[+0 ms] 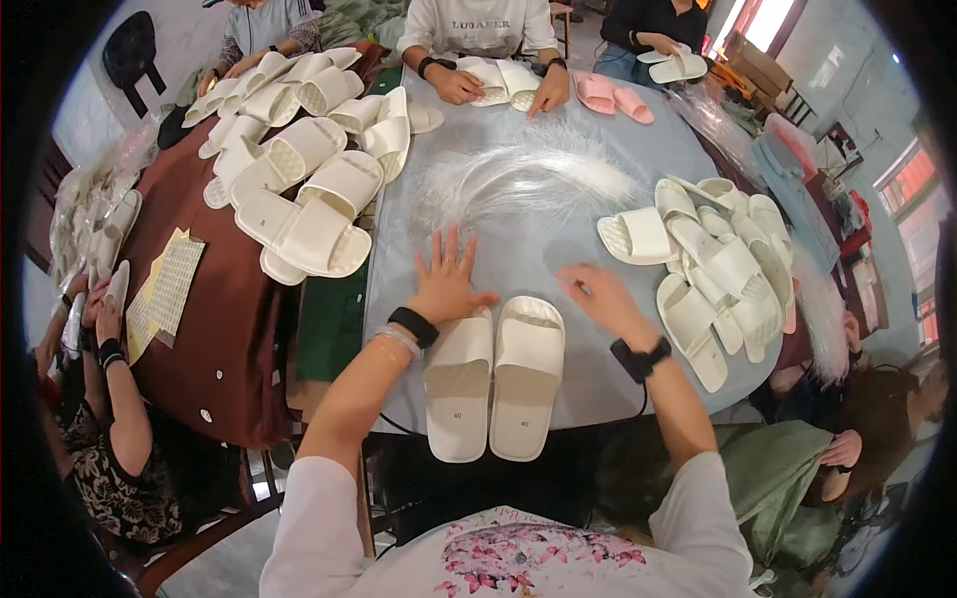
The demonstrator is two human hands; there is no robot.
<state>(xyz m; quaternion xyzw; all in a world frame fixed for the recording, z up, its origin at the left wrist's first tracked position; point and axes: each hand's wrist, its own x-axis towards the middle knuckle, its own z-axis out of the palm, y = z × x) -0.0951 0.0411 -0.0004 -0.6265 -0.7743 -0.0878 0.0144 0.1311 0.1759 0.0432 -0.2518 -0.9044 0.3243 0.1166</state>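
Two white slide slippers (493, 379) lie side by side on the grey table (558, 229) in front of me, heels toward me. My left hand (447, 281) rests flat with fingers spread just above the left slipper's strap. My right hand (601, 296) hovers open to the right of the right slipper's strap, palm down. Both hands hold nothing. A black band sits on each wrist. A fan of thin white plastic strands (528, 177) lies on the table beyond my hands.
A pile of white slippers (723, 264) lies at the right, a bigger pile (299, 169) on the brown cloth at the left. Sticker sheets (171, 284) lie there too. Other people sit around the table; one across holds white slippers (503, 82), near a pink pair (613, 98).
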